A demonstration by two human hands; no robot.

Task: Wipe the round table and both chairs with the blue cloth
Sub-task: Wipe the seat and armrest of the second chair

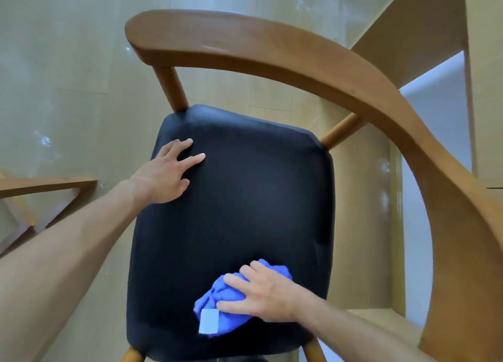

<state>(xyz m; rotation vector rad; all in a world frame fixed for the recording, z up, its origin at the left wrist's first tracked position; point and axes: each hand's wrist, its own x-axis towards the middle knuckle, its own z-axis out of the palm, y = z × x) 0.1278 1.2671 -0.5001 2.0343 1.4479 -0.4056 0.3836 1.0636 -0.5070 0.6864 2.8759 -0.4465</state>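
While left hand [163, 175] rests flat on chair seat [245, 198], right hand [261, 293] grip clamps bunched blue cloth [217, 296].

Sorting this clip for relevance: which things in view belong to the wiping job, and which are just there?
Part of the job:
- blue cloth, bunched under the right hand
- chair, with its black seat
- left hand, flat on the seat

Just there:
- floor
- wooden frame at the left edge

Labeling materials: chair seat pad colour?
Black, smooth and slightly glossy seat pad on a light-brown wooden frame; head view.
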